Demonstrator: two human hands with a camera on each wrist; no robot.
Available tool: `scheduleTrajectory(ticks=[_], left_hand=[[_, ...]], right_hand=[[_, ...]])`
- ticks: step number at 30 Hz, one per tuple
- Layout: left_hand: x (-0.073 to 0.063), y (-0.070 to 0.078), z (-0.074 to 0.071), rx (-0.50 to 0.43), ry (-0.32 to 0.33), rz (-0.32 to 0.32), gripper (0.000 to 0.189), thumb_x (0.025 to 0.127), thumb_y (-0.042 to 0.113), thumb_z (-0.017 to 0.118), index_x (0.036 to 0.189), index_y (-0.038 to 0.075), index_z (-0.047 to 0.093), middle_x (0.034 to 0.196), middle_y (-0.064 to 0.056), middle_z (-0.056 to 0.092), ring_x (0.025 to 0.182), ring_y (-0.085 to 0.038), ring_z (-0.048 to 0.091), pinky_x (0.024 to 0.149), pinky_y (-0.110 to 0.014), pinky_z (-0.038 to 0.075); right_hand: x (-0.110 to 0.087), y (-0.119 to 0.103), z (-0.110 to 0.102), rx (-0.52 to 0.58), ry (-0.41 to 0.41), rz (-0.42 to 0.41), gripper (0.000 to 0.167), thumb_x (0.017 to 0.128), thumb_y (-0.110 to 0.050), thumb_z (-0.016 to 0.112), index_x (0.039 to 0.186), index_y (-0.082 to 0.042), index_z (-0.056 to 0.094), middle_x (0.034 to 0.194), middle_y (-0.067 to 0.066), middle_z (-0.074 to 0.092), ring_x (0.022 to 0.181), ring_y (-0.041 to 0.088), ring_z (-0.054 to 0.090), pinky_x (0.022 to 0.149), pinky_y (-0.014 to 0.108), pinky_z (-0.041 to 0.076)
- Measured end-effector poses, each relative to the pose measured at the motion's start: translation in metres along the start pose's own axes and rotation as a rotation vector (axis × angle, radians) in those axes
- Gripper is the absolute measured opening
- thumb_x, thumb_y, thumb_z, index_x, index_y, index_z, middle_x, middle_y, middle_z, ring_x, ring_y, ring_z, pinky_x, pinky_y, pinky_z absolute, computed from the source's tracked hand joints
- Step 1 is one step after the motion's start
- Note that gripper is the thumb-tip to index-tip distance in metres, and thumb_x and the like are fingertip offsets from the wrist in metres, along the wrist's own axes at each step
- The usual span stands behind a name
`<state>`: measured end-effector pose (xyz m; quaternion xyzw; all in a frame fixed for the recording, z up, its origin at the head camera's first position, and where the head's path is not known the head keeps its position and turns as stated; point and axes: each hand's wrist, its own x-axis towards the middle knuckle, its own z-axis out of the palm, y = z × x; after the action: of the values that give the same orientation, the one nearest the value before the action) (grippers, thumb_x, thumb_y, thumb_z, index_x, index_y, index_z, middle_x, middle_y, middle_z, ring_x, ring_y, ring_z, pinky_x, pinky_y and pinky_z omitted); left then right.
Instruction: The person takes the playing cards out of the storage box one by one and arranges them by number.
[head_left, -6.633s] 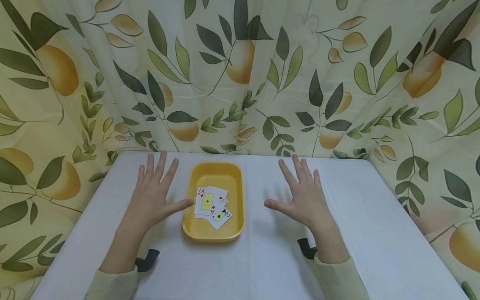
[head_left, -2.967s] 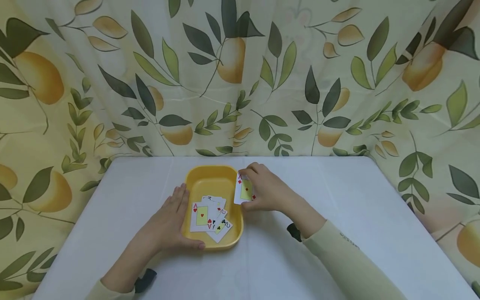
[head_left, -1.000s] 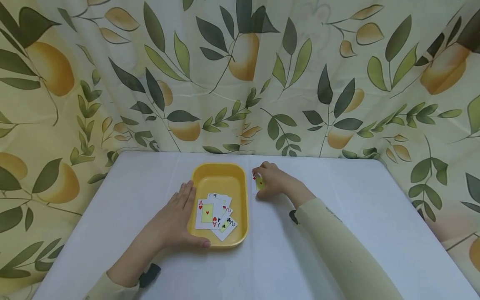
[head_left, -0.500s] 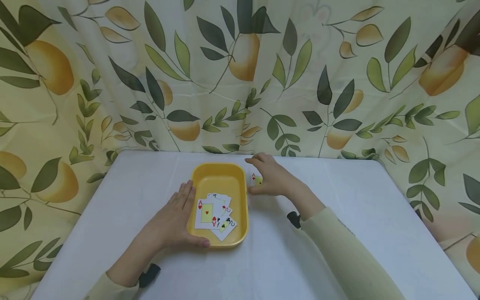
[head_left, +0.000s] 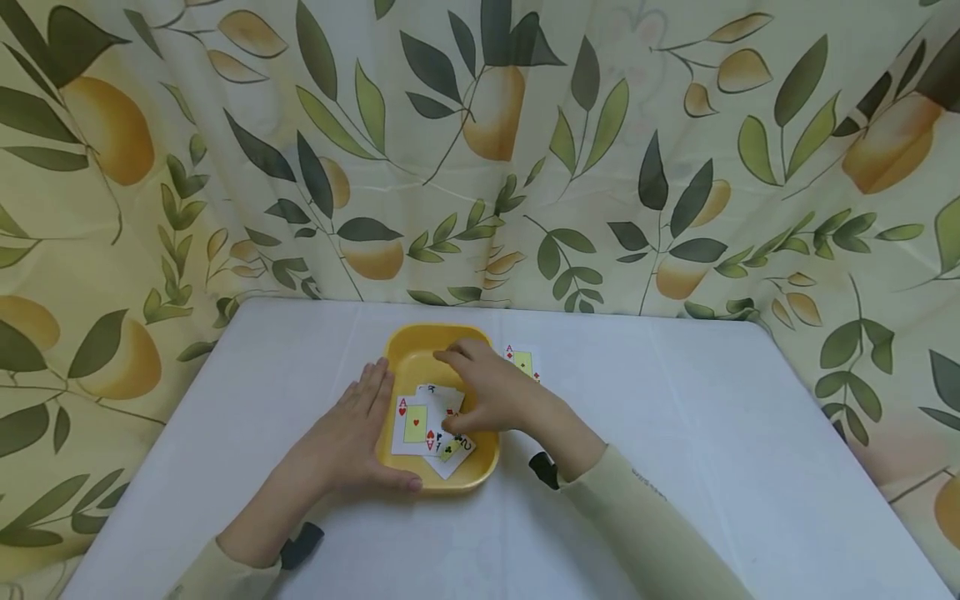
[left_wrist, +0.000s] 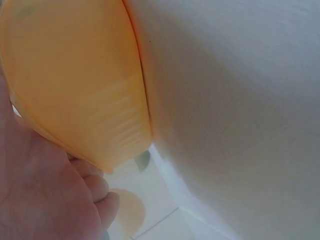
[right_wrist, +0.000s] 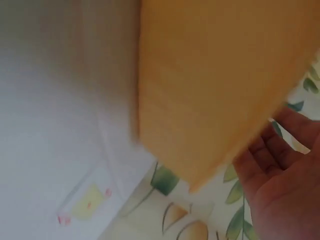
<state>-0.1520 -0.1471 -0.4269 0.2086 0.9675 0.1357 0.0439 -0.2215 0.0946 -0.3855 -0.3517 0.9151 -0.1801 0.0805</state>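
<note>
A yellow tray (head_left: 411,354) stands on the table with several playing cards inside. The ace of hearts (head_left: 414,425) lies uppermost there, overlapping the two of clubs (head_left: 447,465) and other cards. My left hand (head_left: 333,446) rests along the tray's left side, thumb at the near left corner, fingers fairly straight. Over the tray's right half is my right hand (head_left: 502,387), thumb and fingers apart with nothing between them, the thumb tip above the cards. On the table right of the tray lies the ace of diamonds (head_left: 522,360), partly hidden behind the right hand.
The table (head_left: 660,467) has a white cover. A fruit-and-leaf patterned curtain (head_left: 570,167) hangs behind it and at both sides. A black strap piece (head_left: 302,546) shows at the left wrist, another black piece (head_left: 543,471) at the right.
My left hand came to the tray's left side. My right hand took the ace of diamonds from the tray, laid it on the table to the right, let go and moved back over the tray.
</note>
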Motion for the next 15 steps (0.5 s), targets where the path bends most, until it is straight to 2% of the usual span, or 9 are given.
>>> scheduleTrajectory(ticks=[4, 8, 15], left_hand=[[0.0, 0.0, -0.002, 0.005, 0.011, 0.021, 0.148, 0.058, 0.093, 0.062, 0.158, -0.004, 0.01, 0.167, -0.018, 0.0, 0.154, -0.035, 0.003, 0.124, -0.049, 0.018], [0.0, 0.0, -0.003, 0.006, 0.013, 0.03, 0.149, 0.058, 0.095, 0.058, 0.157, -0.005, 0.012, 0.167, -0.019, 0.001, 0.154, -0.036, 0.005, 0.124, -0.05, 0.018], [0.0, 0.0, -0.001, -0.011, 0.015, 0.027, 0.15, 0.056, 0.098, 0.054, 0.158, -0.003, 0.011, 0.167, -0.018, 0.0, 0.154, -0.036, 0.004, 0.123, -0.051, 0.019]], right_hand=[[0.005, -0.009, 0.015, 0.0, -0.004, -0.035, 0.09, 0.073, -0.044, 0.08, 0.149, -0.01, 0.046, 0.14, 0.004, 0.047, 0.124, 0.017, 0.046, 0.107, 0.032, 0.047], [0.009, -0.017, 0.031, -0.049, -0.01, -0.044, 0.091, 0.073, -0.046, 0.081, 0.149, -0.01, 0.047, 0.142, 0.003, 0.046, 0.129, 0.018, 0.043, 0.11, 0.031, 0.044], [0.01, -0.024, 0.052, -0.142, -0.044, -0.011, 0.091, 0.072, -0.05, 0.082, 0.148, -0.013, 0.048, 0.142, 0.002, 0.047, 0.127, 0.018, 0.043, 0.107, 0.028, 0.046]])
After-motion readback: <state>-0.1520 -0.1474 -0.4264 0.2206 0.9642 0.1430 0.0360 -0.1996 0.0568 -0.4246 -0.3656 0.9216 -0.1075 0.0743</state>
